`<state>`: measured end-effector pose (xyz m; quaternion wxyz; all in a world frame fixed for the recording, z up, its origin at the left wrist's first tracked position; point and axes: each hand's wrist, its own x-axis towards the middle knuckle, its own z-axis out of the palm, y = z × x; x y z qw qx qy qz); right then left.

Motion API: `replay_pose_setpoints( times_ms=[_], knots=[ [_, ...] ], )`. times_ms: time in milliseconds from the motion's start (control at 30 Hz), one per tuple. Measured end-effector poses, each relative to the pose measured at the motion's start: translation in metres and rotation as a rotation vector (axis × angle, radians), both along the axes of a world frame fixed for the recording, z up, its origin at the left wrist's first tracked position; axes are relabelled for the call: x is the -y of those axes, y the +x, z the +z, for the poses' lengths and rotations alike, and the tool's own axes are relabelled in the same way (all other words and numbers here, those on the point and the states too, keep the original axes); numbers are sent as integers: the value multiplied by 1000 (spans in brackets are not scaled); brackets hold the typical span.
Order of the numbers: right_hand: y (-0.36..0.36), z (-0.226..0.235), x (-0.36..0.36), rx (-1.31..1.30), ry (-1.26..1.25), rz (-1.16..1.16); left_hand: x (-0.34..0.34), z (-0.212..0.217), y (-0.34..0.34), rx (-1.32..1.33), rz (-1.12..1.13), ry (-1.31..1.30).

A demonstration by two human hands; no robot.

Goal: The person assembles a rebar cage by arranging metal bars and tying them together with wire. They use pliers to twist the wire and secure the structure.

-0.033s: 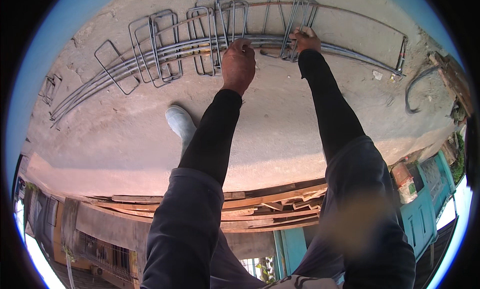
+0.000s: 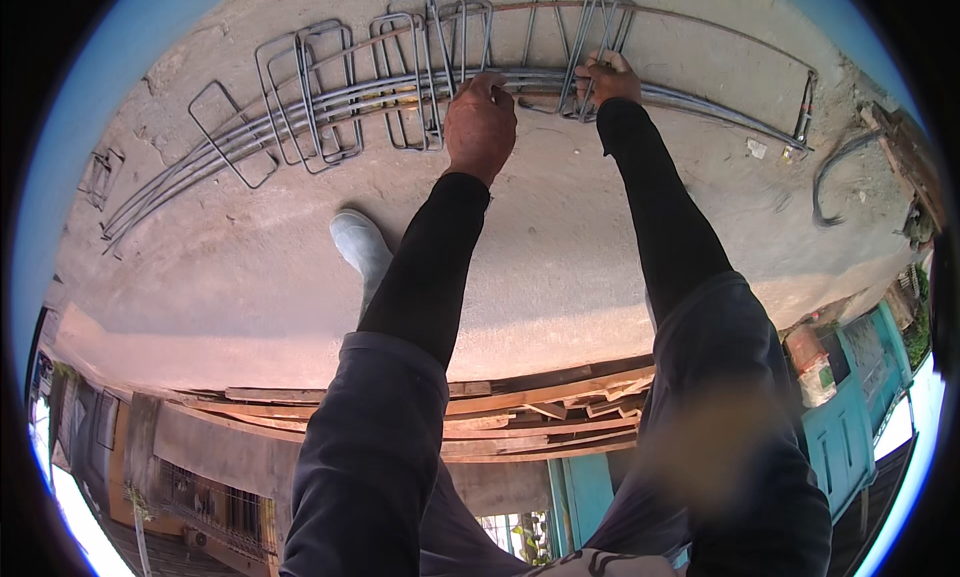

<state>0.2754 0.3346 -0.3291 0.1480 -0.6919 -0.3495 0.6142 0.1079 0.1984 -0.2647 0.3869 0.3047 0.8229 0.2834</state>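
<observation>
Several long steel rebars [image 2: 540, 80] lie side by side across the ground, curved in this view. Bent rectangular stirrups are set around or across them in groups, one group [image 2: 304, 97] on the left and another [image 2: 428, 77] nearer the middle. My left hand [image 2: 481, 127] is closed at the bars, just right of the middle group; its own fingers hide what they grip. Farther right, my right hand [image 2: 608, 79] has its fingers wrapped on a stirrup [image 2: 566, 105] that stands tilted across the bars.
A grey boot [image 2: 360, 239] rests on the concrete ground [image 2: 540, 247] below my left hand. Loose wire [image 2: 822, 187] and wood scraps [image 2: 905, 157] lie at the right. Stacked timber planks [image 2: 540, 417] cross the lower middle.
My left hand has turned slightly and shifted a little right. The middle stirrups and the tall one beside my right hand have moved slightly left. My right hand stays nearly in place.
</observation>
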Motion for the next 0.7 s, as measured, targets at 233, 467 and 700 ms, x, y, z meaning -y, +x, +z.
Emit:
replay_pose_setpoints(
  times_ms=[233, 467, 700],
  knots=[
    [87, 11, -28, 97, 16, -47, -63, -14, 43, 181, -37, -33],
    [101, -4, -48, 332, 44, 114, -75, -51, 36, -255, -307, -62],
    [88, 19, -41, 774, 437, 412, -47, -40, 19, -438, -446, 26]
  ],
)
